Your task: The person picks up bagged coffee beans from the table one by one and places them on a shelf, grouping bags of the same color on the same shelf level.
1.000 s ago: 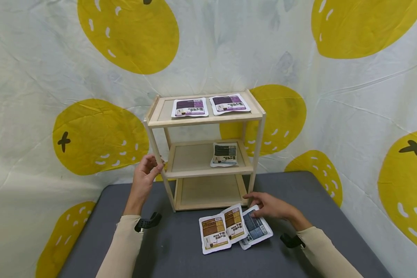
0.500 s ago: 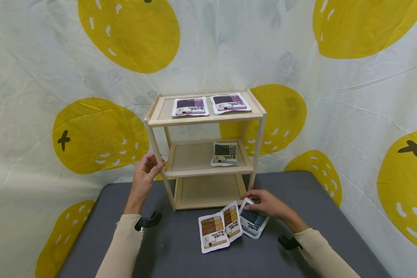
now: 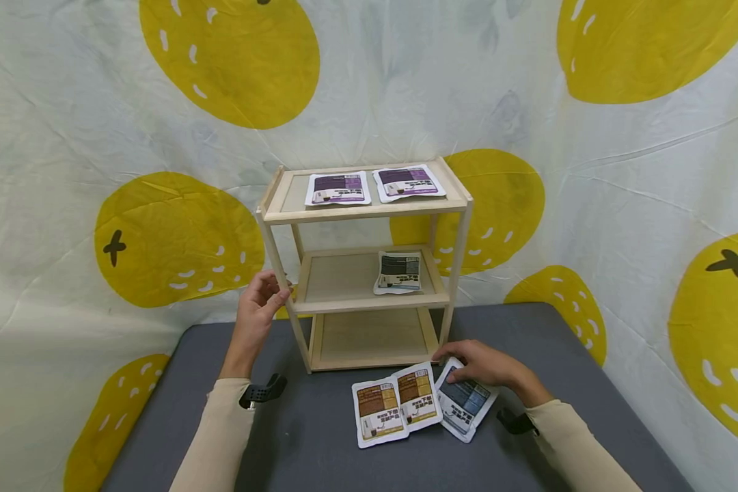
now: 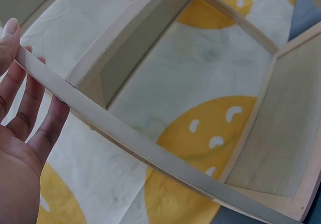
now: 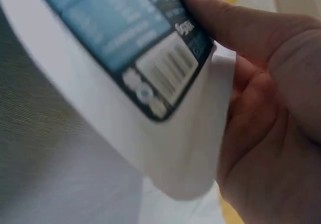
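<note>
At the left front post of a three-tier wooden shelf (image 3: 369, 305), my left hand (image 3: 255, 314) grips the wood near the middle tier. In the left wrist view the thumb lies on one side of the post (image 4: 135, 131) and the fingers on the other. My right hand (image 3: 482, 365) pinches the top end of a white pouch with a blue label (image 3: 464, 404); a barcode on the pouch (image 5: 165, 68) shows in the right wrist view, thumb over its face. Left of it lie two overlapping brown-labelled pouches (image 3: 379, 411) on the grey table, the right one's edge close against the blue pouch.
Two purple-labelled pouches (image 3: 338, 188) lie side by side on the top tier. A dark-labelled pouch (image 3: 398, 272) sits at the right of the middle tier. A white cloth with yellow fruit prints (image 3: 178, 239) hangs behind the shelf. The grey table (image 3: 320, 451) extends in front.
My right hand first moved left with the blue pouch, then back right and nearer. The right brown pouch shifted and now lies less tilted beside it. The left hand stays on the post.
</note>
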The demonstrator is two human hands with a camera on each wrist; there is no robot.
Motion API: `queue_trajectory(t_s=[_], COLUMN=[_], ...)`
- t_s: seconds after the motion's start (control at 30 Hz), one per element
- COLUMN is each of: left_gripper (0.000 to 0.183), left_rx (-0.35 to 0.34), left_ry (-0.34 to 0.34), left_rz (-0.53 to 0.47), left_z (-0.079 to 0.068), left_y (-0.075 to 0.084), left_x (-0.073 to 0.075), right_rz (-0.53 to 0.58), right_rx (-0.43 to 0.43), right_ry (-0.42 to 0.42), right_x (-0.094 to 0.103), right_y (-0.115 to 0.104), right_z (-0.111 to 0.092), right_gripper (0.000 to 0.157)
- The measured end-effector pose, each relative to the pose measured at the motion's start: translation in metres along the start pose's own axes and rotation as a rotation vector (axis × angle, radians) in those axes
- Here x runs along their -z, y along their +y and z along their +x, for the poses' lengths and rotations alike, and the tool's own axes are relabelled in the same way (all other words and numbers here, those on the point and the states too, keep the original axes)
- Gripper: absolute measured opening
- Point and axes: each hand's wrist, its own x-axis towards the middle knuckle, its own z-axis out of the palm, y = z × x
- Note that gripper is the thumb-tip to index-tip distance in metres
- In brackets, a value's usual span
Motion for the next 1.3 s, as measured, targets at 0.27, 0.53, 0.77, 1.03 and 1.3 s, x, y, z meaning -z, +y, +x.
queue_trajectory(t_s=[0.27,0.53,0.77,1.03,1.3], left_gripper=[0.032,0.033,0.034,0.034,0.033], left_rx=[-0.009,-0.006,0.009,0.003,-0.007], left_ry=[0.008,0.005,0.008,0.017,0.010], left_rz=[-0.004,-0.021,-0.015,-0.013,-0.032], left_z=[0.000,0.000,0.000,0.000,0.000], left_y=[0.001,-0.001,0.001,0.001,0.001], left_x=[-0.001,-0.001,-0.002,-0.002,-0.002], right_rz=[-0.017,-0.122,-0.189,-0.283,-0.465], right_rx=[0.012,0.104,0.162,0.288,0.463], right_ry=[0.104,0.168,0.202,0.162,0.319], right_x=[0.018,0.027,0.036,0.002,-0.045], right_y=[-0.023,-0.054,-0.079,-0.081,-0.061], right_z=[-0.001,0.001,-0.001,0.018,0.035], right_gripper=[0.043,0.037,0.034,0.032,0.028])
